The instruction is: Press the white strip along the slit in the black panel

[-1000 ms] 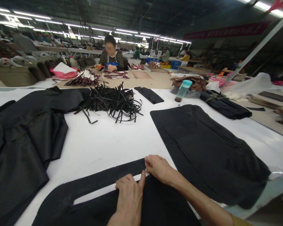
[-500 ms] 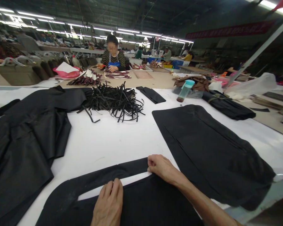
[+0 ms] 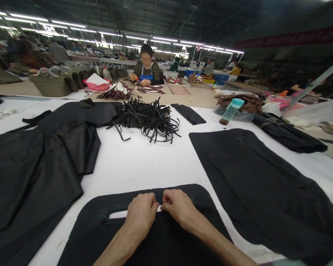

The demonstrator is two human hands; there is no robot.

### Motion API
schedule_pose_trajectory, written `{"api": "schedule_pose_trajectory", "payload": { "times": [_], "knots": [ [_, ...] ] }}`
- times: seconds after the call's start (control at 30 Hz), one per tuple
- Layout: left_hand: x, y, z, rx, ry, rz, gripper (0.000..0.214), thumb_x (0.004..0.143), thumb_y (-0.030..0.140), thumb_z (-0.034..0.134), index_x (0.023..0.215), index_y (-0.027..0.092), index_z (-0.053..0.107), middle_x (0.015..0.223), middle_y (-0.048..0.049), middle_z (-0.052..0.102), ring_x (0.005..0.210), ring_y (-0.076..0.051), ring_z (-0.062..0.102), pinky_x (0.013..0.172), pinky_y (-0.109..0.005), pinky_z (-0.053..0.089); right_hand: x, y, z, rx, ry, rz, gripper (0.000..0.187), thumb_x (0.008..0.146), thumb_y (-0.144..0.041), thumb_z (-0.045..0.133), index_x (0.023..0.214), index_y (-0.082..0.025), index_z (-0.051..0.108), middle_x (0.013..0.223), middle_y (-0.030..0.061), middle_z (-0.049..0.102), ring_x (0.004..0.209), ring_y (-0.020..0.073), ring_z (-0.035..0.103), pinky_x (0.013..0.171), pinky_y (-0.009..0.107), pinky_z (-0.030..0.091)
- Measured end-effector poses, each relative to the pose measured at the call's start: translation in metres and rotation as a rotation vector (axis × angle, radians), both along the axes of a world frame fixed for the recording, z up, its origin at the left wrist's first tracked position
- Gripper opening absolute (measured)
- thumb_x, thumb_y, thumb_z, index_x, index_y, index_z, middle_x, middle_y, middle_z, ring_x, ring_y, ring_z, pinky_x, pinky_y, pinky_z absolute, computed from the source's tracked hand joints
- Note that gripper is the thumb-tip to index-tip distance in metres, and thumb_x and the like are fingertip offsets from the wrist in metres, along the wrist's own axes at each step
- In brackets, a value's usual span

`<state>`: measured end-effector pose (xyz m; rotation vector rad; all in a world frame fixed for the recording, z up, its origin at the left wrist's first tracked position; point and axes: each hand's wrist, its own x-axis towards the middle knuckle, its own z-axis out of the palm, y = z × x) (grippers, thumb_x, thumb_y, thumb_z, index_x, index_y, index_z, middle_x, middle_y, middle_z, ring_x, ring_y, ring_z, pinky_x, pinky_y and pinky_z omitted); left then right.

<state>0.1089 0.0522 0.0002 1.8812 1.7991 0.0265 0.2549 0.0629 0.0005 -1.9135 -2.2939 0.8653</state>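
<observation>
Bright lamps [image 3: 165, 39] are hanging over a wide hall, and a white desk [image 3: 144, 162] is spreading out beneath them. Near its close edge a black panel [image 3: 161, 242] is lying flat, its rounded far corners pointing toward the middle of the desk, a long slot [image 3: 117, 214] running along its far side. Left hand [image 3: 141, 213] and right hand [image 3: 181, 209] are almost meeting at the slot, a narrow gap separating them. Right fingers [image 3: 170, 195] are curling into a tight pinch on the slot's edge; left fingers [image 3: 149, 197] are bending down and touching it too, though whether they are gripping it I cannot tell. Beyond the panel, white surface is reaching to a pile of strips [image 3: 147, 120], giving room ahead. On the left, creased cloth [image 3: 44, 162] is lying apart from the panel; on the right, a second panel [image 3: 255, 188] is sitting closer, only a thin white lane showing between the two edges
</observation>
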Motion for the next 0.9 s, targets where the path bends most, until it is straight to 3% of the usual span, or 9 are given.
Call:
{"api": "schedule_pose_trajectory", "payload": {
  "times": [0.13,0.4,0.57,0.7,0.9],
  "knots": [
    [0.002,0.010,-0.010,-0.026,0.035,0.025,0.013,0.073,0.027,0.051,0.065,0.021,0.059,0.071,-0.0027,0.064,0.071,-0.020,0.060,0.057,-0.027,0.035,-0.007,0.011,-0.013,-0.011,-0.038,-0.042,0.009,0.071,-0.013,0.061,0.066,-0.020,0.059,0.068,-0.0014,0.059,0.067,0.0165,0.054,0.053,0.025,0.025],
    [0.008,0.010,-0.006,-0.019,0.088,0.033,0.024,0.074,0.038,0.047,0.067,0.019,0.060,0.075,-0.0079,0.066,0.075,-0.026,0.061,0.064,-0.035,0.041,0.045,0.025,-0.008,-0.100,-0.025,-0.056,0.012,0.066,-0.011,0.065,0.060,-0.019,0.058,0.060,-0.0050,0.057,0.062,0.0129,0.053,0.050,0.021,0.027],
    [0.011,0.011,-0.009,-0.028,0.113,0.040,0.024,0.075,0.038,0.047,0.066,0.020,0.059,0.078,-0.0088,0.066,0.078,-0.028,0.061,0.066,-0.037,0.042,0.054,0.027,-0.009,-0.135,-0.034,-0.083,0.010,0.066,-0.013,0.066,0.063,-0.019,0.060,0.061,-0.0058,0.058,0.062,0.0122,0.053,0.049,0.021,0.027],
    [-0.001,0.009,-0.009,-0.044,0.111,0.036,0.019,0.077,0.032,0.044,0.067,0.021,0.056,0.078,-0.0062,0.065,0.077,-0.025,0.060,0.063,-0.034,0.040,0.057,0.027,-0.010,-0.125,-0.048,-0.113,0.012,0.065,-0.016,0.070,0.061,-0.019,0.060,0.059,-0.0048,0.057,0.061,0.0134,0.053,0.050,0.022,0.027],
    [-0.042,0.003,-0.014,-0.066,0.111,0.090,0.011,0.076,0.027,0.043,0.068,0.022,0.046,0.072,-0.0022,0.060,0.070,-0.021,0.056,0.056,-0.030,0.031,0.067,0.026,-0.013,-0.104,-0.014,-0.136,0.014,0.066,-0.016,0.071,0.060,-0.019,0.058,0.059,-0.0048,0.057,0.061,0.0137,0.052,0.050,0.022,0.027]
  ]
}}
